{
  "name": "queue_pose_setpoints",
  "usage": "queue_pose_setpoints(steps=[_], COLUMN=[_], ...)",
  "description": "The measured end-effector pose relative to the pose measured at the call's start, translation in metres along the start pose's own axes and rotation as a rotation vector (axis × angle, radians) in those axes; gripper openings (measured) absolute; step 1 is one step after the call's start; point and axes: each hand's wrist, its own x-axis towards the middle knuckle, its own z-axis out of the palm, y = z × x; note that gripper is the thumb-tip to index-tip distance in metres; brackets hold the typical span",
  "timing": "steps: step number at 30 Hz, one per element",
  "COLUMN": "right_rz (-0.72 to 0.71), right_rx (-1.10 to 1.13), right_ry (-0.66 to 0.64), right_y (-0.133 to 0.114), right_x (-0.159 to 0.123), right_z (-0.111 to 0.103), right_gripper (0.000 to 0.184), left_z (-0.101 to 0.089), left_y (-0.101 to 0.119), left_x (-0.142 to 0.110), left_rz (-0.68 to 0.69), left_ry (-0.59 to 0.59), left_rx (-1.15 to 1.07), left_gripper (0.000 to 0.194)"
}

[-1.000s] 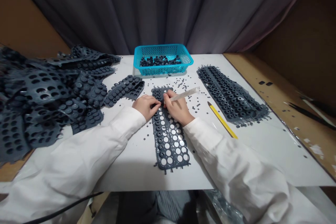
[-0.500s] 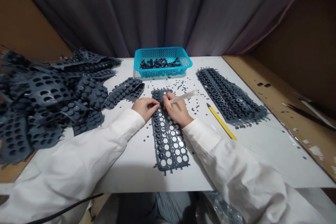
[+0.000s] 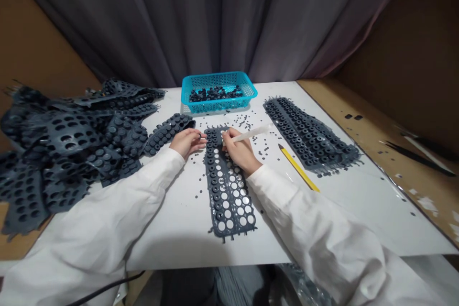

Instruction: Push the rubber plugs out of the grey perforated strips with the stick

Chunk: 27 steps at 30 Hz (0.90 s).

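Perforated rubber strip (image 3: 216, 191) lies mid-table, the right hand (image 3: 241, 152) pinching a clear plastic rod (image 3: 249, 134) at its twelve o'clock end, the left hand (image 3: 188, 142) at nine o'clock with fingers together, grip unclear; a slipped rod could scatter the loose black discs (image 3: 239, 124).

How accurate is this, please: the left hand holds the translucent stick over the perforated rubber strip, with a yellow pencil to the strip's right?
The hand is wrong: the head view shows the right hand holding the translucent stick over the perforated rubber strip, with the yellow pencil to the strip's right.
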Motion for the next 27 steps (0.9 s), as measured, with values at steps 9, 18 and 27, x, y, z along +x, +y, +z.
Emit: queue_pose_setpoints(steps=[9,18,27], right_rz=[0.013,0.018,-0.008], right_rx=[0.039,-0.016,-0.027], right_ry=[0.044,0.059,0.067], right_y=[0.002,0.002,0.004], right_x=[0.004,0.005,0.005], right_z=[0.001,0.003,0.005], right_gripper=[0.032,0.031,0.030], left_z=[0.014,0.016,0.020], left_y=[0.015,0.024,0.028], left_x=[0.011,0.024,0.029], left_rz=[0.164,0.714,0.721], left_ry=[-0.215,-0.478,-0.518], left_rx=[0.314,1.119,1.225], left_gripper=[0.006,0.017,0.015])
